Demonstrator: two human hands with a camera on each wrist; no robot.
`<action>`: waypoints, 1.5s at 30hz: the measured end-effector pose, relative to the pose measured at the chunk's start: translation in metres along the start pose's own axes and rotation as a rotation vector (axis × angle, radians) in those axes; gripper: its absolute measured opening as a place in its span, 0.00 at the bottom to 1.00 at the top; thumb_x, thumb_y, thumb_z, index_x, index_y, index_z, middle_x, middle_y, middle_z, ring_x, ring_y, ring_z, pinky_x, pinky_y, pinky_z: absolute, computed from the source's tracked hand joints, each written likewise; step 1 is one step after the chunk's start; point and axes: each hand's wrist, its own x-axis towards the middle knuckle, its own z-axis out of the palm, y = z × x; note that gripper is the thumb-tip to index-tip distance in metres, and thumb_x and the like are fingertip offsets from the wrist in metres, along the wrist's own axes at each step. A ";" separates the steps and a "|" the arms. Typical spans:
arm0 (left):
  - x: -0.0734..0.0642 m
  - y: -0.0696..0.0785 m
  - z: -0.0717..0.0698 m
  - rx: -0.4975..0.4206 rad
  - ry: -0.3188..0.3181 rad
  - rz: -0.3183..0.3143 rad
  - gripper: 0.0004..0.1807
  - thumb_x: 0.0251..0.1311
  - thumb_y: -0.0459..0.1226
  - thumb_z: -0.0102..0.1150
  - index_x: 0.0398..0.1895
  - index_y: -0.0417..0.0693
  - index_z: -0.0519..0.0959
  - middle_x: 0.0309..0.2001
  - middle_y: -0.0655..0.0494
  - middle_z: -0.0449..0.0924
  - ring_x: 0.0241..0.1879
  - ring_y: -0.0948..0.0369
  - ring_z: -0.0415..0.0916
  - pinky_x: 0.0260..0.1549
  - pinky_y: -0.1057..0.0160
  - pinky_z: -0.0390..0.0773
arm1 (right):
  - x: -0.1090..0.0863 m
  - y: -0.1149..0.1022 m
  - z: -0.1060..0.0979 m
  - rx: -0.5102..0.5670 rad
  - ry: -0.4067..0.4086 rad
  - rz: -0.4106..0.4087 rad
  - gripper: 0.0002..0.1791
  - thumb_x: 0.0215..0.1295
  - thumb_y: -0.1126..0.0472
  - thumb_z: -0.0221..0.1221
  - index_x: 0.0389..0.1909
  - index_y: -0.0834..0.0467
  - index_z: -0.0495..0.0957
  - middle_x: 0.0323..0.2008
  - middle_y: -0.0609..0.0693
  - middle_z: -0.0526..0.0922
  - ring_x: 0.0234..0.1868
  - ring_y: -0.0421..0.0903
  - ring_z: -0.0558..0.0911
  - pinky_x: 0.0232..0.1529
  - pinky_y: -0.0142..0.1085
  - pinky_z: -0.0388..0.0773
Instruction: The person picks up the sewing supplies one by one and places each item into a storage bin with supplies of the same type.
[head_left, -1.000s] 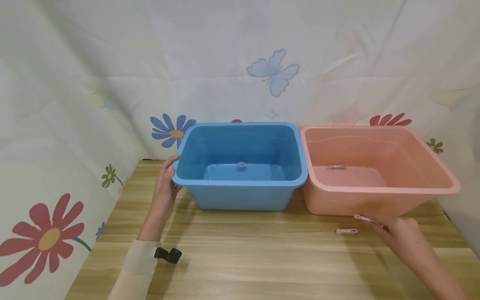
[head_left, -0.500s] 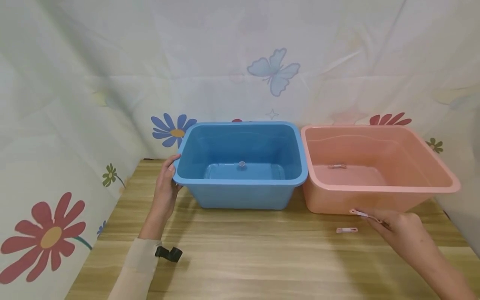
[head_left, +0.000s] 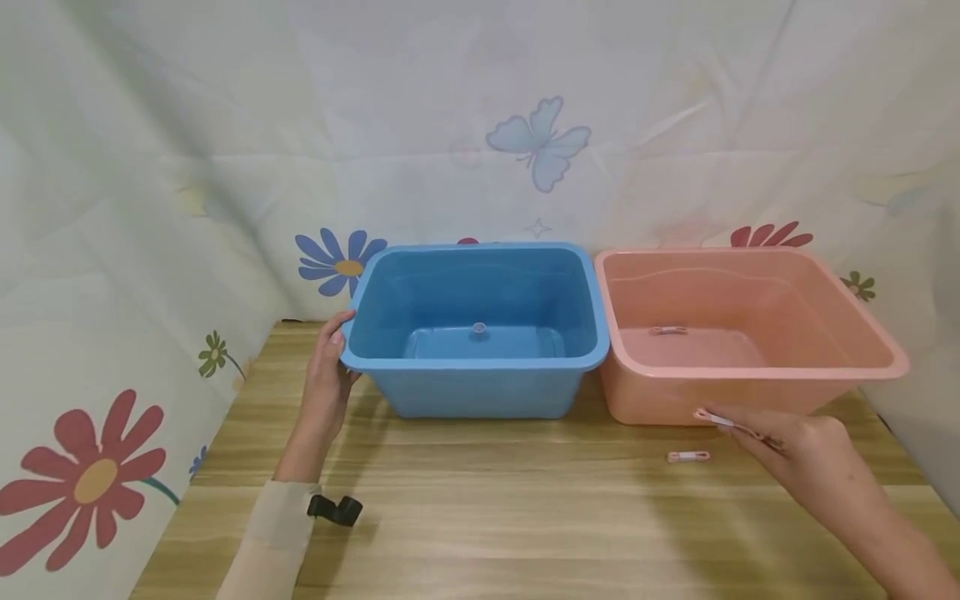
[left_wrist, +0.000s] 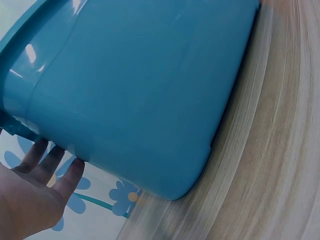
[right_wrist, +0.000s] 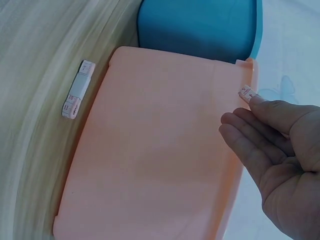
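In the head view my left hand (head_left: 326,379) holds the left rim of a blue plastic basin (head_left: 476,390). The left wrist view shows its fingers (left_wrist: 67,180) against the basin's wall below the rim. My right hand (head_left: 810,454) pinches a folded measuring tape (head_left: 720,419) between thumb and fingers, in front of a pink plastic basin (head_left: 697,402). Part of that tape is hidden by the hand. Another folded tape (head_left: 687,457) lies on the table, its printed numbers visible in the right wrist view. A third folded tape (head_left: 668,330) lies inside the pink basin.
Both basins stand side by side, rims touching or nearly so, on a wood-grain table (head_left: 480,517). On the blue basin's floor sits a small pale round thing (head_left: 479,328), too small to identify. Behind the table hangs a flower-printed cloth (head_left: 420,125).
My right hand has risen a little and moved slightly left with the measuring tape, up before the pink basin's front wall. My left hand stays on the blue basin's rim.
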 end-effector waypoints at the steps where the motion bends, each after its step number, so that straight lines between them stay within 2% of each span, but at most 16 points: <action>1: 0.000 0.000 0.000 -0.003 0.000 0.002 0.25 0.78 0.51 0.40 0.74 0.59 0.64 0.69 0.53 0.63 0.62 0.52 0.67 0.51 0.63 0.75 | 0.001 0.000 -0.001 0.001 0.005 -0.003 0.31 0.76 0.35 0.41 0.49 0.49 0.89 0.33 0.46 0.90 0.25 0.26 0.81 0.23 0.20 0.72; 5: 0.000 0.000 -0.001 -0.007 -0.002 0.003 0.25 0.78 0.52 0.40 0.74 0.59 0.64 0.69 0.53 0.63 0.62 0.52 0.67 0.51 0.63 0.75 | 0.004 0.000 -0.003 -0.001 0.033 -0.030 0.29 0.76 0.35 0.44 0.48 0.47 0.89 0.36 0.45 0.90 0.30 0.31 0.85 0.27 0.20 0.74; 7: -0.001 0.000 -0.001 -0.007 -0.005 0.003 0.25 0.78 0.52 0.40 0.74 0.59 0.64 0.69 0.52 0.63 0.63 0.51 0.67 0.51 0.63 0.75 | 0.006 0.002 -0.003 -0.003 0.054 -0.047 0.28 0.76 0.36 0.45 0.47 0.46 0.90 0.36 0.45 0.90 0.33 0.29 0.85 0.30 0.19 0.74; 10: -0.001 0.000 -0.001 -0.005 -0.006 0.000 0.26 0.78 0.52 0.40 0.74 0.59 0.63 0.69 0.52 0.63 0.63 0.50 0.66 0.52 0.63 0.75 | 0.008 0.006 -0.002 -0.033 0.071 -0.067 0.27 0.76 0.35 0.45 0.49 0.42 0.89 0.38 0.45 0.90 0.41 0.23 0.80 0.38 0.18 0.73; 13: -0.001 0.000 0.000 -0.006 -0.009 -0.004 0.26 0.78 0.52 0.40 0.74 0.59 0.63 0.69 0.53 0.62 0.64 0.50 0.66 0.52 0.63 0.75 | 0.010 0.007 -0.003 -0.043 0.066 -0.060 0.27 0.75 0.34 0.43 0.50 0.40 0.88 0.40 0.46 0.90 0.49 0.20 0.73 0.50 0.16 0.68; 14: -0.001 0.000 0.000 -0.004 -0.008 -0.005 0.26 0.78 0.52 0.40 0.74 0.59 0.63 0.70 0.53 0.62 0.64 0.50 0.66 0.52 0.63 0.75 | 0.011 0.007 -0.004 -0.043 0.055 -0.053 0.27 0.75 0.34 0.43 0.50 0.40 0.88 0.41 0.45 0.90 0.49 0.19 0.72 0.51 0.16 0.67; 17: -0.001 -0.001 0.000 0.000 -0.006 -0.012 0.26 0.78 0.53 0.40 0.74 0.60 0.63 0.70 0.53 0.62 0.65 0.49 0.65 0.53 0.63 0.74 | 0.013 0.005 -0.006 -0.011 0.028 -0.035 0.29 0.75 0.34 0.43 0.50 0.42 0.89 0.41 0.43 0.89 0.50 0.18 0.70 0.54 0.14 0.62; 20: -0.002 -0.001 -0.001 0.002 -0.001 -0.013 0.26 0.78 0.53 0.40 0.74 0.60 0.63 0.70 0.53 0.62 0.64 0.49 0.65 0.53 0.62 0.74 | 0.016 0.003 -0.006 0.005 0.021 -0.038 0.29 0.75 0.34 0.42 0.50 0.42 0.89 0.42 0.40 0.89 0.49 0.19 0.71 0.54 0.14 0.62; 27: -0.001 0.001 -0.001 0.000 -0.006 -0.008 0.26 0.78 0.53 0.40 0.74 0.60 0.64 0.70 0.52 0.62 0.64 0.49 0.65 0.53 0.63 0.75 | 0.021 -0.001 -0.005 0.002 0.003 -0.040 0.30 0.76 0.34 0.41 0.50 0.44 0.89 0.43 0.40 0.89 0.51 0.16 0.70 0.55 0.12 0.59; 32: -0.002 0.001 0.000 0.001 0.000 -0.011 0.26 0.78 0.53 0.41 0.74 0.60 0.64 0.69 0.52 0.63 0.64 0.48 0.65 0.52 0.64 0.75 | 0.028 0.001 -0.005 0.008 0.033 -0.110 0.29 0.77 0.36 0.43 0.48 0.45 0.89 0.42 0.42 0.89 0.48 0.29 0.74 0.59 0.16 0.59; 35: -0.002 0.001 0.000 -0.003 0.002 -0.011 0.26 0.78 0.53 0.40 0.74 0.59 0.64 0.69 0.52 0.63 0.64 0.47 0.65 0.52 0.63 0.75 | 0.033 0.003 -0.004 -0.011 0.069 -0.153 0.27 0.78 0.37 0.43 0.48 0.43 0.89 0.40 0.43 0.89 0.44 0.38 0.77 0.60 0.18 0.59; 38: -0.001 0.001 0.000 -0.005 0.002 -0.006 0.26 0.78 0.53 0.40 0.74 0.59 0.64 0.68 0.52 0.64 0.63 0.47 0.65 0.51 0.63 0.75 | 0.035 0.005 -0.003 -0.037 0.102 -0.175 0.26 0.78 0.37 0.42 0.49 0.41 0.89 0.40 0.44 0.89 0.41 0.43 0.79 0.61 0.18 0.57; 45: -0.001 0.001 0.000 0.002 0.002 -0.013 0.26 0.78 0.52 0.40 0.74 0.60 0.64 0.69 0.53 0.63 0.64 0.49 0.65 0.52 0.62 0.74 | 0.039 0.007 -0.004 -0.040 0.112 -0.175 0.30 0.78 0.37 0.43 0.42 0.49 0.90 0.37 0.43 0.90 0.36 0.40 0.83 0.58 0.16 0.61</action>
